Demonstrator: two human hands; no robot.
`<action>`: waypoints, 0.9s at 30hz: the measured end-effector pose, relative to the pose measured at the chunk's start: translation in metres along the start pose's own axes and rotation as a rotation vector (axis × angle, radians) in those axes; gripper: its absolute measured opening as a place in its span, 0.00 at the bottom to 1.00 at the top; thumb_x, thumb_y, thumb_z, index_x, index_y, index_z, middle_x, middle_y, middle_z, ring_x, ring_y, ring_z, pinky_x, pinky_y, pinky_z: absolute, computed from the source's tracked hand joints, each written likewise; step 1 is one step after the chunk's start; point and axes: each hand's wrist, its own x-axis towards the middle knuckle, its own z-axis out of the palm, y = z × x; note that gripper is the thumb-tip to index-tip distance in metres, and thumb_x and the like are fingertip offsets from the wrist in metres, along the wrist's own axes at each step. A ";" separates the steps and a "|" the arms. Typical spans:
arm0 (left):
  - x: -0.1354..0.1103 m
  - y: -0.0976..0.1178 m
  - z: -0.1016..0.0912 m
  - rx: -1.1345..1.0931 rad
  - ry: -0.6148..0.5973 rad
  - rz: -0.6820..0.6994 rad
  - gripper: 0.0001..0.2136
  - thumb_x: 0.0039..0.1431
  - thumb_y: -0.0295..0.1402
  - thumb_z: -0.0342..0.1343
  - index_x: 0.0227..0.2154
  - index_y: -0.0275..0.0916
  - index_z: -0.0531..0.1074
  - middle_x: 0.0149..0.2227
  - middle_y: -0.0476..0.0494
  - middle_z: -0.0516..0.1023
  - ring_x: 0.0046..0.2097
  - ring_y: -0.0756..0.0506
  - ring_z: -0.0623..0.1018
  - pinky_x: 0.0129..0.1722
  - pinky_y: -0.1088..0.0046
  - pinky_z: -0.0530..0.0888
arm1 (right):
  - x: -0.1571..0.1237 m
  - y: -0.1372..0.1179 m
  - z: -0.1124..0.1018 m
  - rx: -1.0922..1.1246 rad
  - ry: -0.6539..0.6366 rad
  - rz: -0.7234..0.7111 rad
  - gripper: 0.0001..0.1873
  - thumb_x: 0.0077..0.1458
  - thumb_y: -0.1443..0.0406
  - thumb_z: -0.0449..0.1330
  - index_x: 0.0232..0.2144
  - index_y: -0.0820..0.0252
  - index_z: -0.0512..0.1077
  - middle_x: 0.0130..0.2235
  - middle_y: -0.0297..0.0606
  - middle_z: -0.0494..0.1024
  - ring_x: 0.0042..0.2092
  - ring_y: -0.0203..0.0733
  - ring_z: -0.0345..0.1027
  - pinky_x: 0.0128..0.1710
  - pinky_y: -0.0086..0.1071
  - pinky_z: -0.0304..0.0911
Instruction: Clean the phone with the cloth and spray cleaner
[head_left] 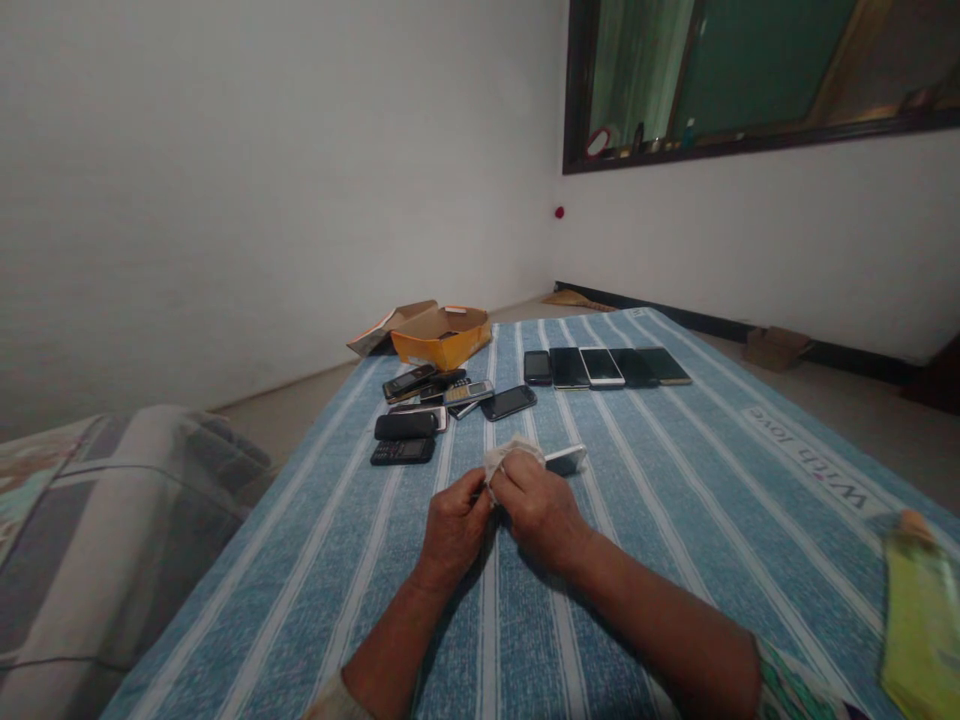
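My left hand [454, 530] is closed, its thumb and fingertips pinched at the near left edge of a crumpled, pale cloth [516, 447]. Against it, my right hand [541, 508] curls its fingers into the same cloth. Whether anything is wrapped inside the cloth is hidden by my fingers. Just past my right knuckles a white-edged smartphone [567, 460] shows, tilted; its left part is hidden, and I cannot tell whether a hand touches it. Beyond my left hand lie a black keypad phone [403, 452] and a dark, rounded case [406, 427].
Several older phones lie in a loose pile [450, 392], with a black touchscreen phone [510, 402] beside it. Farther right, several smartphones form a row [589, 368]. An open orange box [442, 345] stands behind the pile. A yellow packet [921, 615] is at the striped blue cover's [675, 560] right edge.
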 end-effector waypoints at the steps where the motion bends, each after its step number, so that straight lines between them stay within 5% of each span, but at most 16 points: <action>1: 0.000 0.000 0.000 -0.008 0.000 0.005 0.13 0.59 0.38 0.52 0.37 0.37 0.79 0.33 0.45 0.83 0.37 0.43 0.81 0.40 0.71 0.74 | -0.001 0.002 0.001 0.006 0.009 -0.011 0.10 0.65 0.73 0.51 0.35 0.62 0.72 0.35 0.42 0.71 0.39 0.45 0.62 0.37 0.34 0.60; 9: 0.001 -0.001 0.004 -0.012 0.019 0.053 0.12 0.60 0.39 0.53 0.34 0.39 0.79 0.30 0.47 0.82 0.32 0.45 0.79 0.35 0.73 0.73 | -0.003 0.016 0.001 -0.080 0.108 0.011 0.17 0.63 0.75 0.49 0.24 0.60 0.69 0.29 0.39 0.68 0.33 0.43 0.58 0.33 0.34 0.55; 19: -0.003 -0.009 0.003 -0.042 0.016 0.055 0.12 0.56 0.32 0.53 0.38 0.37 0.79 0.33 0.45 0.83 0.36 0.43 0.81 0.39 0.70 0.75 | 0.002 -0.007 -0.006 0.157 -0.006 0.101 0.06 0.59 0.68 0.55 0.34 0.63 0.73 0.36 0.44 0.72 0.42 0.47 0.63 0.43 0.38 0.64; 24: -0.004 -0.009 0.005 -0.020 0.015 0.042 0.11 0.59 0.35 0.52 0.34 0.38 0.79 0.29 0.48 0.80 0.32 0.45 0.78 0.35 0.72 0.73 | 0.001 -0.001 -0.004 0.160 -0.018 0.135 0.12 0.63 0.71 0.51 0.31 0.60 0.72 0.33 0.41 0.72 0.39 0.44 0.64 0.40 0.34 0.64; 27: -0.003 -0.007 0.006 -0.020 0.018 0.042 0.12 0.60 0.37 0.53 0.36 0.38 0.79 0.29 0.48 0.80 0.32 0.46 0.78 0.35 0.73 0.73 | 0.000 0.003 -0.003 0.203 -0.040 0.184 0.13 0.61 0.74 0.49 0.40 0.60 0.73 0.36 0.42 0.73 0.41 0.44 0.65 0.41 0.35 0.65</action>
